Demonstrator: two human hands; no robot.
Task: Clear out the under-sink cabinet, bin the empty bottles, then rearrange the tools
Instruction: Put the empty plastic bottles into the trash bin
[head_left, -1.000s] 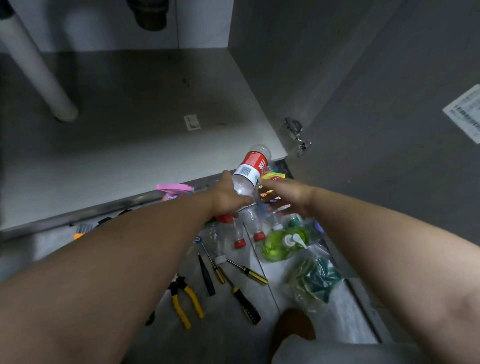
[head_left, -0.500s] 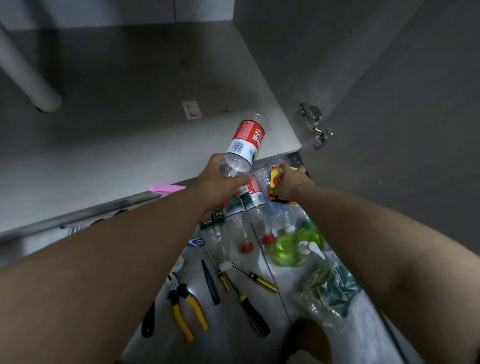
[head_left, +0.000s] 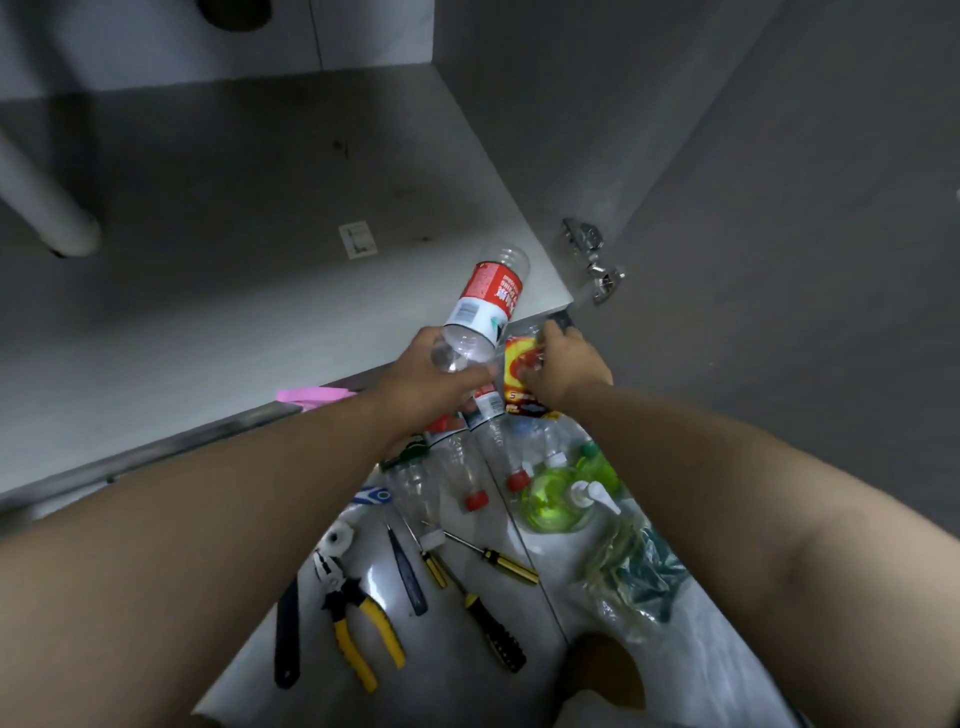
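Lowest in the frame, on the pale floor (head_left: 519, 582), lay the tools: yellow-handled pliers (head_left: 358, 623) at lower centre, a black-handled tool (head_left: 287, 636) to their left, and three screwdrivers (head_left: 488, 623) fanned out to their right. Right of those sat a clear bag (head_left: 634, 577) of green stuff, with a green pump bottle (head_left: 556, 499) just above it. Beside it, red-capped empty bottles (head_left: 467, 478) lay side by side. At mid-frame the left hand (head_left: 421, 384) was curled round the neck end of a red-labelled bottle (head_left: 480, 306), held tilted with its base towards the cabinet. Just to its right, the right hand (head_left: 566, 364) had its fingers bent over a yellow-and-red labelled bottle (head_left: 519, 364) in the pile. A pink object (head_left: 311, 396) poked out left of the left wrist. Beyond, the cabinet floor (head_left: 234, 260) filled the upper left, carrying a small sticker (head_left: 357, 239), with a white pipe (head_left: 47, 208) at far left and a metal hinge (head_left: 592, 260) to the right.
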